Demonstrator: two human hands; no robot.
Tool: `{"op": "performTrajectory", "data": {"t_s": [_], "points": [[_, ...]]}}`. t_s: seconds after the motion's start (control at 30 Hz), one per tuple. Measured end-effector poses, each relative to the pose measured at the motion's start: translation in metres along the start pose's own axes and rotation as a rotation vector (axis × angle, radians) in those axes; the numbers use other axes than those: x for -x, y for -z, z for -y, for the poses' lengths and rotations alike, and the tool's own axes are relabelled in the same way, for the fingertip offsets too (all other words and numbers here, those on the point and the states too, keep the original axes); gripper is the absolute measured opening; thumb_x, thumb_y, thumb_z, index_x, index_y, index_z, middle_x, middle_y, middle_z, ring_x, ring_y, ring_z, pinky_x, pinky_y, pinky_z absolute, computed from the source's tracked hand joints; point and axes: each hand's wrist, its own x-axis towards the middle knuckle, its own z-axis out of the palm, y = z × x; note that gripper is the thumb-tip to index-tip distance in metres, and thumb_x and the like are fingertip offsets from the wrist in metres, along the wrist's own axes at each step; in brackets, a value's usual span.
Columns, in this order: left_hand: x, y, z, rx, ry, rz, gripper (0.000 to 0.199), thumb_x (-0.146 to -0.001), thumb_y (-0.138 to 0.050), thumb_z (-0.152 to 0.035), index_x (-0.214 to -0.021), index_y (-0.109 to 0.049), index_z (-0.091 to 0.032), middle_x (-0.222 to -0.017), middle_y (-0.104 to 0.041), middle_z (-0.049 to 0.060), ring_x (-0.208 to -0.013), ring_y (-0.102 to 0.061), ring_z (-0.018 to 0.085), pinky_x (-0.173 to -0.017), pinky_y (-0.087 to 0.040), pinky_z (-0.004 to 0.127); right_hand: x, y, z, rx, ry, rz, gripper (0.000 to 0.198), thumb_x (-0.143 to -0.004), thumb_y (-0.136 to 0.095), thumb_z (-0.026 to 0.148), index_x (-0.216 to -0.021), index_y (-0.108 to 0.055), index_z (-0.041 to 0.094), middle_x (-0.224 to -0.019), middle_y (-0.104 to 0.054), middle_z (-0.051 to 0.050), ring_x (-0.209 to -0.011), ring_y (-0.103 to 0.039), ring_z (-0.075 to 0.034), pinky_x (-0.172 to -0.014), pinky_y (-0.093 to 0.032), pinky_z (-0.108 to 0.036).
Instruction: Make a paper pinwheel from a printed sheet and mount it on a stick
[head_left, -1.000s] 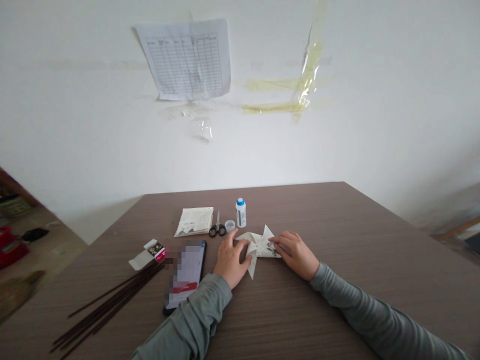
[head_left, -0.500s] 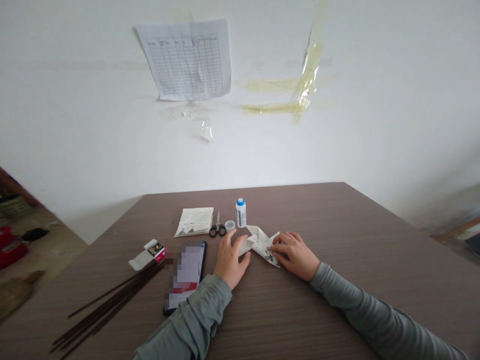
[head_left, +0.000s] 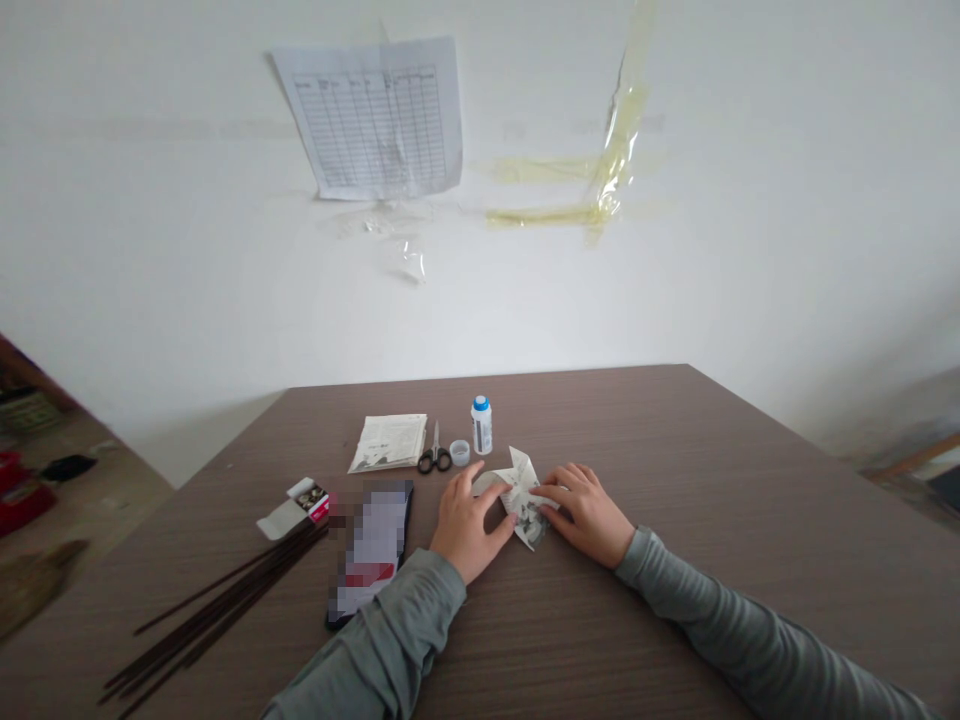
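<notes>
Head view: the paper pinwheel (head_left: 528,522) is lying nearer than the bottle (head_left: 481,430), its side edges hiding under the half-open left hand (head_left: 466,528) and curled right hand (head_left: 590,517); whether either is pinching, I cannot tell.

Folded piece (head_left: 523,464): matt printed paper; bottle (head_left: 482,432): smooth plastic, to my eye; tabletop (head_left: 637,430): wood-grained, low sheen; sleeves (head_left: 375,640): creased matt cloth; wall tape (head_left: 616,160): glossy, wrinkled

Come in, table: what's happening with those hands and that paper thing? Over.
Left hand and right hand at opposite sides of newspaper pinwheel. Pinwheel's pointed blades showing. Blue-topped white bottle upright beyond it, not between the hands.
</notes>
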Motion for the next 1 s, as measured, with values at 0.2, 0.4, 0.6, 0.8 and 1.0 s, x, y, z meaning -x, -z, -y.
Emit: {"op": "performTrajectory", "data": {"t_s": [0.2, 0.4, 0.6, 0.8, 1.0], "points": [[-0.006, 0.014, -0.016, -0.009, 0.057, 0.106, 0.045, -0.098, -0.104, -0.028, -0.143, -0.102, -0.033, -0.183, -0.076, 0.021, -0.168, -0.073, 0.053, -0.145, -0.06, 0.081, -0.005, -0.012, 0.002, 0.154, -0.009, -0.067, 0.043, -0.116, -0.077, 0.021, -0.149, -0.099, 0.035, -0.141, -0.091, -0.017, -0.129, -0.083, -0.041, -0.118, -0.072, -0.061], [-0.01, 0.024, -0.031, -0.069, 0.087, 0.193, 0.045, -0.1, -0.101, -0.028, -0.144, -0.103, -0.037, -0.188, -0.074, 0.017, -0.172, -0.071, 0.053, -0.148, -0.055, 0.082, -0.005, -0.017, 0.003, 0.2, -0.005, -0.031, 0.036, -0.119, -0.078, 0.024, -0.145, -0.1, 0.035, -0.15, -0.089, -0.017, -0.135, -0.079, -0.041, -0.125, -0.068, -0.064], [-0.014, 0.032, -0.045, -0.13, 0.137, 0.29, 0.047, -0.103, -0.1, -0.03, -0.149, -0.102, -0.036, -0.198, -0.066, 0.018, -0.18, -0.065, 0.053, -0.154, -0.048, 0.08, -0.008, -0.014, 0.008, 0.231, -0.018, 0.033, 0.032, -0.119, -0.082, 0.023, -0.142, -0.101, 0.035, -0.155, -0.089, -0.017, -0.14, -0.08, -0.042, -0.134, -0.064, -0.07], [-0.016, 0.034, -0.048, -0.168, 0.149, 0.307, 0.046, -0.102, -0.101, -0.033, -0.147, -0.102, -0.039, -0.198, -0.067, 0.014, -0.18, -0.065, 0.049, -0.154, -0.049, 0.077, -0.009, -0.013, 0.007, 0.236, -0.046, 0.072, 0.032, -0.121, -0.081, 0.025, -0.144, -0.1, 0.037, -0.157, -0.088, -0.016, -0.145, -0.079, -0.041, -0.138, -0.061, -0.071], [-0.015, 0.032, -0.043, -0.163, 0.153, 0.282, 0.04, -0.104, -0.099, -0.038, -0.144, -0.103, -0.042, -0.196, -0.069, 0.011, -0.179, -0.066, 0.048, -0.154, -0.052, 0.073, -0.003, -0.019, 0.004, 0.234, -0.142, 0.049, 0.034, -0.125, -0.075, 0.034, -0.146, -0.1, 0.043, -0.153, -0.087, -0.015, -0.149, -0.075, -0.043, -0.144, -0.052, -0.081]]}}
